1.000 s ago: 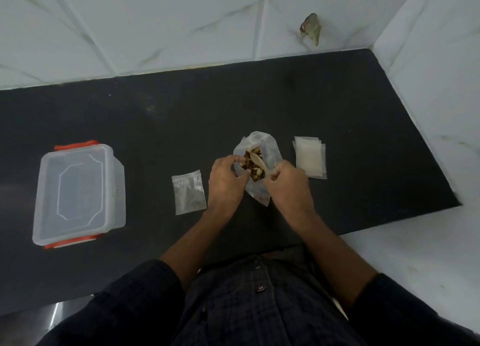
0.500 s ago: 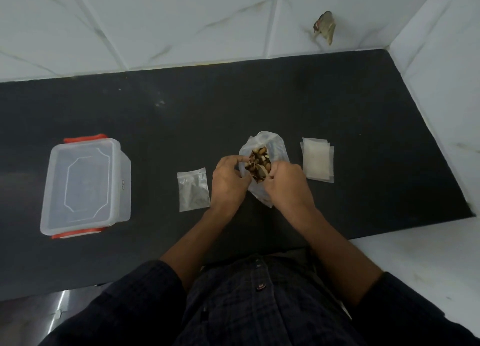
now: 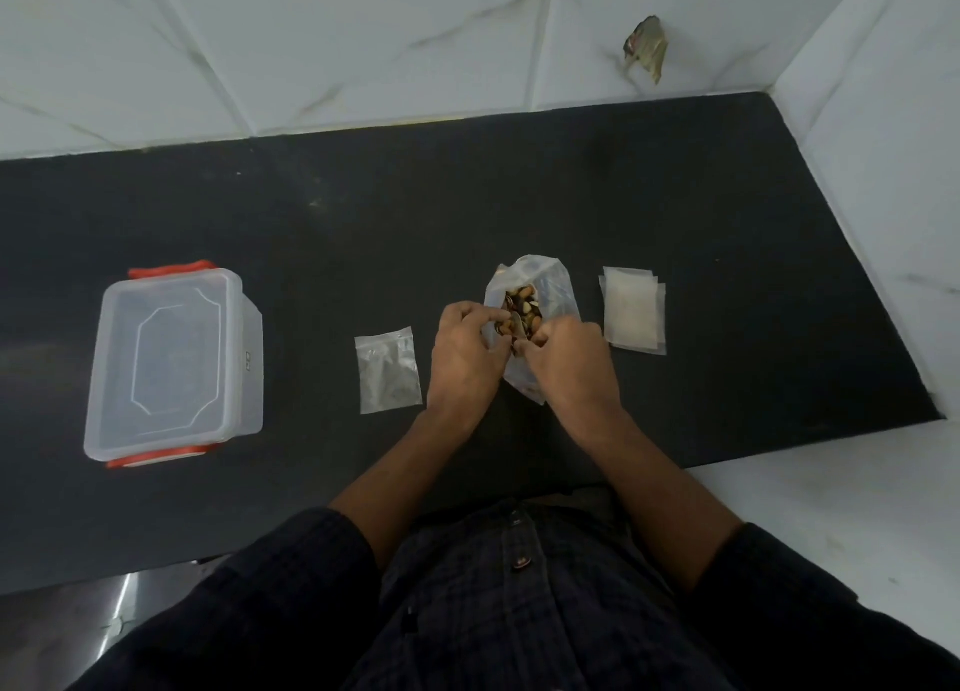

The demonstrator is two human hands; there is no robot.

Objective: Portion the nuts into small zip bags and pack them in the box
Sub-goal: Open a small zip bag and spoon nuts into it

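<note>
I see my left hand point(image 3: 462, 358) and right hand point(image 3: 569, 365) each pinching the mouth of the limp nut bag point(image 3: 535, 301) at mid-table point(image 3: 623, 197); I judge that thin, slippery film needs rim holds, or the loose nuts point(image 3: 522, 308) spill

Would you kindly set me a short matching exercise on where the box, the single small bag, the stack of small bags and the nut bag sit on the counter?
Things:
1. box
2. single zip bag
3. stack of zip bags
4. nut bag

Places:
A. held open in both hands
B. far left, lid on
C. right of the hands
D. flat, just left of the left hand

Pairs: 1-B, 2-D, 3-C, 4-A. The right hand grips the nut bag too.
</note>
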